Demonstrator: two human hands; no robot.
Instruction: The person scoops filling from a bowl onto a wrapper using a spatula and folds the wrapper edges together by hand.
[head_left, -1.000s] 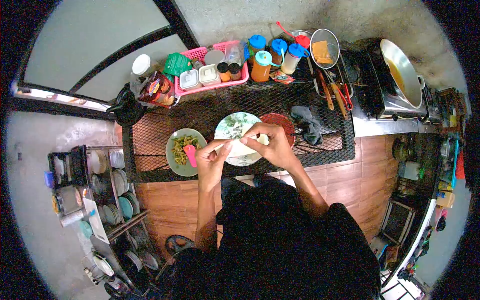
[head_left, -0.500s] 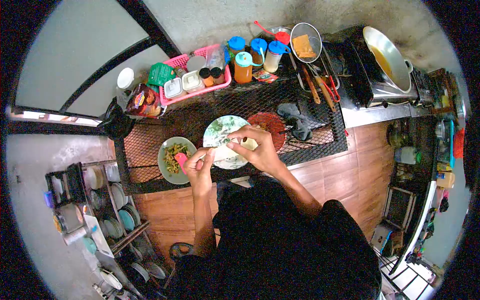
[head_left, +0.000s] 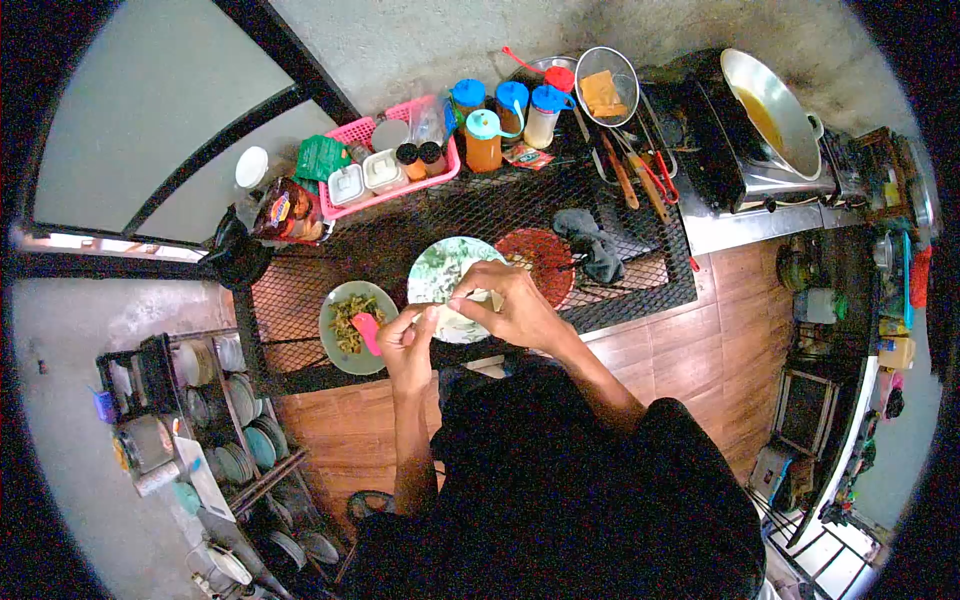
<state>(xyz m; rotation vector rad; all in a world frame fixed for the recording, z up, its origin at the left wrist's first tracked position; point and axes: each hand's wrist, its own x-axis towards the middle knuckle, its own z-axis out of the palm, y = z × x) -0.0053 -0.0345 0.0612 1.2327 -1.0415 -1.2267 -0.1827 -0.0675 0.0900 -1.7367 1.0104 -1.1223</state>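
Over the green-and-white plate (head_left: pixel 440 262), a pale, thin dough wrapper (head_left: pixel 446 318) is stretched between my two hands, mostly covered by the fingers. My left hand (head_left: pixel 404 348) pinches its left end between thumb and fingertips. Thumb and forefinger of my right hand (head_left: pixel 518 308) close on the other end. Left of the plate is a pale green bowl (head_left: pixel 334 352) of chopped greenish-brown filling (head_left: pixel 346 312), with a pink spoon (head_left: pixel 367 332) resting in it close to my left hand. A reddish round plate (head_left: pixel 545 262) lies behind my right hand.
A pink basket (head_left: pixel 400 187) of jars and tubs stands at the back, beside blue-lidded bottles (head_left: pixel 511 97). A strainer (head_left: pixel 607 86) with a brown fried piece sits farther right, near a large pan (head_left: pixel 790 130) on the stove. Dark cloth (head_left: pixel 597 250) lies on the mesh tabletop (head_left: pixel 375 245).
My hands have drawn slightly closer together and lower, and less of the pale wrapper shows between them. The whole view has shifted a little.
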